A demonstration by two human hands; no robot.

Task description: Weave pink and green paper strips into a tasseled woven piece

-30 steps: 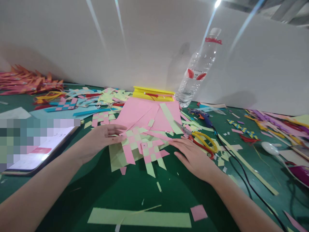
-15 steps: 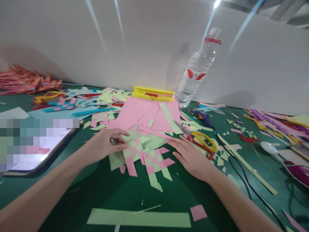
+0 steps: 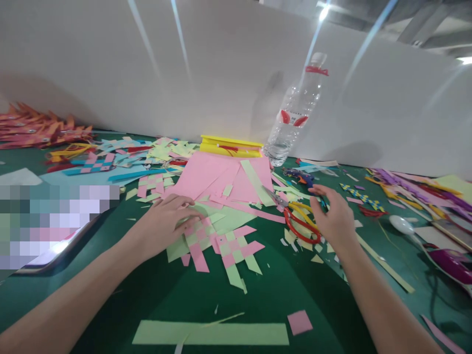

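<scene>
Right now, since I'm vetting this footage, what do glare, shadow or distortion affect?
Head view: bluish streaks cross the plain grey wall, one running down from the bright ceiling lamp; shadow darkens the green cutting surface beside the bare left forearm; the clear plastic bottle leans, perhaps from lens stretch; mosaic blocks hide much of the bright-screened phone.

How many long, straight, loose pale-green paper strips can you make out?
3: a front strip, a slanting strip on the pink sheet, and a side strip beyond the right hand. More may be hidden among the scraps.
</scene>
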